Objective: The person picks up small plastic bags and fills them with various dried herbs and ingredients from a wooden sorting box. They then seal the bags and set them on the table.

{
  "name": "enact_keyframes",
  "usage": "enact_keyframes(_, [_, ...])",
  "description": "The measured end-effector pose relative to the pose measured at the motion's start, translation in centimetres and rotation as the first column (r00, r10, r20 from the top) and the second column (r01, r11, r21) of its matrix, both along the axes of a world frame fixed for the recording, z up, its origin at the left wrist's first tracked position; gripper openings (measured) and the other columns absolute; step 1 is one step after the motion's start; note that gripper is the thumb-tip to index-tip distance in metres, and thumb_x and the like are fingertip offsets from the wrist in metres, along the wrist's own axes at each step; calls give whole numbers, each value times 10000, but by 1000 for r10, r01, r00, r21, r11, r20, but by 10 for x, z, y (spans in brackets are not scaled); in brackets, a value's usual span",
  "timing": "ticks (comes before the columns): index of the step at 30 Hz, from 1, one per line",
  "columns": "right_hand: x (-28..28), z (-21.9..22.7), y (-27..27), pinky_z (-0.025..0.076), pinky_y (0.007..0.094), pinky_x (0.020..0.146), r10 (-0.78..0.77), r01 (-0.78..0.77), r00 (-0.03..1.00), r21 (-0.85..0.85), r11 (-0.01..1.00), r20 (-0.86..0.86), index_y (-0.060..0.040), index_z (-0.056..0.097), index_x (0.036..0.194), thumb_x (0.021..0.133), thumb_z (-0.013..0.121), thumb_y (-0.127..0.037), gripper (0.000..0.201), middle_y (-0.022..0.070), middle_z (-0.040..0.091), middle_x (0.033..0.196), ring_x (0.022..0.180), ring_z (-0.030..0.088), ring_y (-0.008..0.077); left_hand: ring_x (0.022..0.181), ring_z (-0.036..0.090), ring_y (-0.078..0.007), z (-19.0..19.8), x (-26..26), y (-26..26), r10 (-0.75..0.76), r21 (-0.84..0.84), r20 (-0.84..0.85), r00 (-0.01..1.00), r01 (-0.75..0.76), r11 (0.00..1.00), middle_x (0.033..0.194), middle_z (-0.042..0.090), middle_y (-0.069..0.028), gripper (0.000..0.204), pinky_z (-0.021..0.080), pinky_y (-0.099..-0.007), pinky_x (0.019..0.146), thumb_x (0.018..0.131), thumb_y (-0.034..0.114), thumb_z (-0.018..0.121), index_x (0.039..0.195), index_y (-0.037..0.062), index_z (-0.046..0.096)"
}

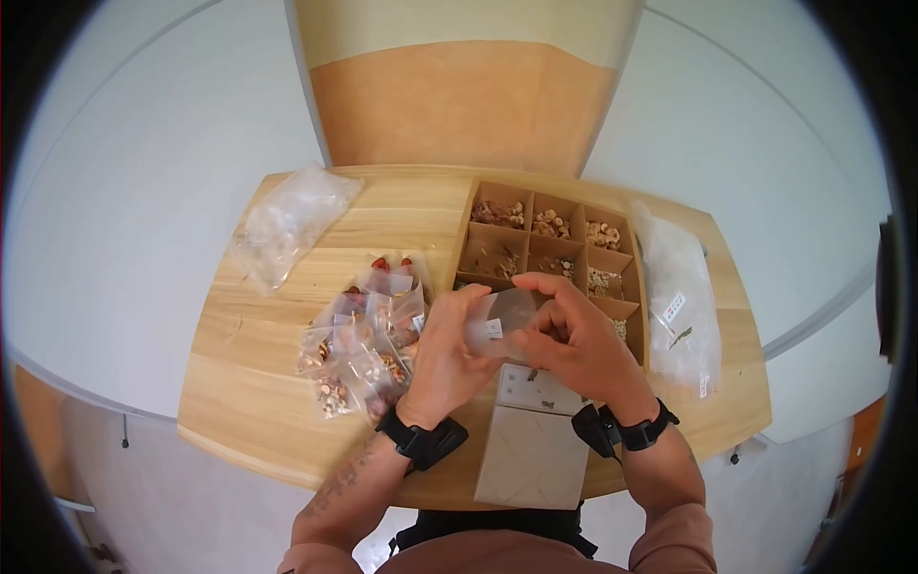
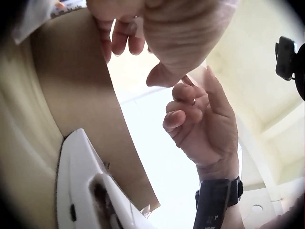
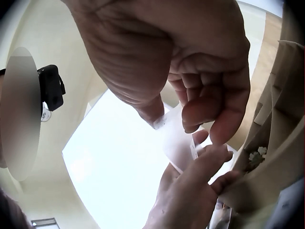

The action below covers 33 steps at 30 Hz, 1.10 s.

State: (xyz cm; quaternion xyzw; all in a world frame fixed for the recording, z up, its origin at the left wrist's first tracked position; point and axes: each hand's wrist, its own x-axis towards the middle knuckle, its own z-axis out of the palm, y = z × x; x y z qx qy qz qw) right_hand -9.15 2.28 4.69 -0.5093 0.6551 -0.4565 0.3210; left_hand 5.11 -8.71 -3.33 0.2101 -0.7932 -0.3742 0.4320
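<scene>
A small clear plastic bag with a white label [image 1: 494,328] is held up between both hands over the table. My left hand [image 1: 447,354] grips its left side, thumb and fingers around the edge. On the other side my right hand [image 1: 585,342] pinches the bag between thumb and fingers, the other fingers curled. In the right wrist view the bag [image 3: 175,138] spans the space between the right hand [image 3: 190,57] and the left hand [image 3: 188,193]. The left wrist view has the left hand [image 2: 183,33] close up and the right hand [image 2: 209,129] beyond it.
Behind the hands stands a divided cardboard box [image 1: 475,206] of dried pieces. Filled bags [image 1: 368,335] lie in a pile at the left, with loose clear bags [image 1: 296,218] behind. Another large bag [image 1: 684,297] lies right; a white scale [image 1: 532,457] sits at the front edge.
</scene>
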Motion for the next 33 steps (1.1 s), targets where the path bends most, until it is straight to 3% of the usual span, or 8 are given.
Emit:
enact_keyframes(6, [-47, 8, -36, 499, 250, 681, -192, 188, 981, -113, 976, -23, -1, 534, 1298, 956, 641, -211, 416, 26, 656, 824, 757, 615, 90, 1029, 608, -250, -2, -1, -4, 42, 23, 5, 999, -42, 999, 1131, 592, -112, 542, 490, -333, 896, 735, 33, 802, 1201, 34, 525])
enact_keyframes(12, [-120, -26, -124, 545, 307, 762, -150, 150, 988, 4, 989, 49, 30, 593, 1222, 945, 625, -259, 402, 110, 685, 946, 918, 655, 140, 994, 616, -258, 0, -1, -4, 58, 23, -7, 998, -58, 998, 1073, 603, -120, 527, 494, -340, 872, 740, 57, 806, 1189, 37, 531])
enact_keyframes(15, [-133, -40, -165, 549, 363, 791, -30, 53, 916, 47, 997, -401, 10, 617, 1210, 951, 623, -233, 356, 127, 704, 1001, 921, 672, 197, 977, 615, -267, 3, 0, -3, 78, 25, 16, 997, -79, 997, 1060, 598, -123, 526, 493, -345, 865, 735, 64, 809, 1182, 38, 533])
enact_keyframes(18, [-133, -53, -193, 529, 430, 849, 4, 65, 638, 59, 996, -770, 14, 661, 1133, 918, 631, -239, 333, 203, 704, 1028, 946, 677, 335, 972, 616, -280, 5, 1, -2, 70, 51, 27, 997, -71, 996, 1059, 594, -128, 531, 494, -349, 861, 726, 68, 814, 1176, 38, 535])
enact_keyframes(21, [-129, -53, -210, 510, 456, 875, 144, 175, 535, 276, 945, -832, 17, 691, 1049, 914, 610, -245, 306, 247, 680, 1037, 987, 640, 414, 966, 602, -374, 3, 0, -3, 79, 4, 12, 997, -79, 997, 1069, 591, -173, 577, 509, -415, 825, 715, 94, 814, 1213, 43, 529])
enact_keyframes(24, [-135, -74, -223, 503, 459, 873, 125, 194, 536, 266, 944, -835, 10, 698, 1001, 933, 576, -292, 333, 238, 686, 1012, 988, 638, 410, 955, 601, -373, 2, 0, -4, 82, -15, 11, 997, -82, 997, 1070, 587, -167, 590, 508, -417, 819, 710, 90, 813, 1221, 47, 521])
enact_keyframes(30, [-145, -78, -230, 496, 473, 896, 101, 82, 720, 228, 970, -687, 15, 705, 1002, 941, 533, -337, 396, 249, 667, 1098, 1002, 637, 416, 953, 599, -371, 3, -1, -4, 79, -18, 5, 997, -79, 997, 1070, 584, -164, 594, 510, -418, 810, 707, 85, 811, 1222, 47, 517])
enact_keyframes(33, [-138, -73, -227, 495, 467, 892, 114, 90, 687, 240, 967, -718, 12, 694, 1029, 932, 536, -315, 376, 238, 673, 1101, 1021, 632, 405, 987, 628, -307, 4, 1, -3, 74, 17, 33, 997, -75, 997, 1105, 603, -136, 566, 506, -362, 860, 712, 79, 825, 1190, 44, 523])
